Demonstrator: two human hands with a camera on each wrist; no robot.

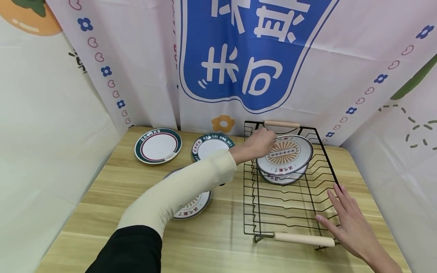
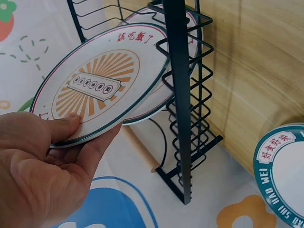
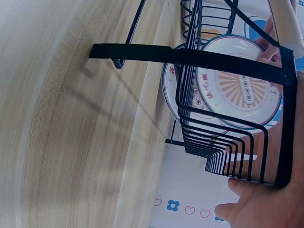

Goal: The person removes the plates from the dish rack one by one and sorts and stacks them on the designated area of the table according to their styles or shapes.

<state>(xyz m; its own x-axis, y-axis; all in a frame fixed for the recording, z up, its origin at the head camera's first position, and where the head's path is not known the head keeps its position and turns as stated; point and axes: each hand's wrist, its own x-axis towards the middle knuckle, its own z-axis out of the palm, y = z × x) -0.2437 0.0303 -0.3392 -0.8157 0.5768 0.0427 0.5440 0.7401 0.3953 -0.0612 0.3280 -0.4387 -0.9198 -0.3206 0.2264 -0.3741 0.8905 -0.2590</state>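
My left hand (image 1: 256, 146) grips the near edge of a white plate (image 1: 290, 153) with an orange sunburst and a dark rim, thumb on its face and fingers underneath in the left wrist view. The plate is tilted over the far part of a black wire dish rack (image 1: 283, 208). Behind it in the rack stands a second plate (image 1: 285, 179) of like pattern, mostly covered. My right hand (image 1: 353, 225), fingers extended and spread, lies against the rack's right side near the front. Right wrist view: the hand (image 3: 266, 204) is beside the rack's wires.
On the wooden table (image 1: 112, 212), left of the rack, lie a green-rimmed plate (image 1: 158, 147), another green-rimmed plate (image 1: 209, 147) and a sunburst plate (image 1: 194, 206) partly hidden under my left sleeve. The rack has wooden handles front (image 1: 304, 239) and back (image 1: 281, 124). Printed cloth (image 1: 150, 76) hangs behind.
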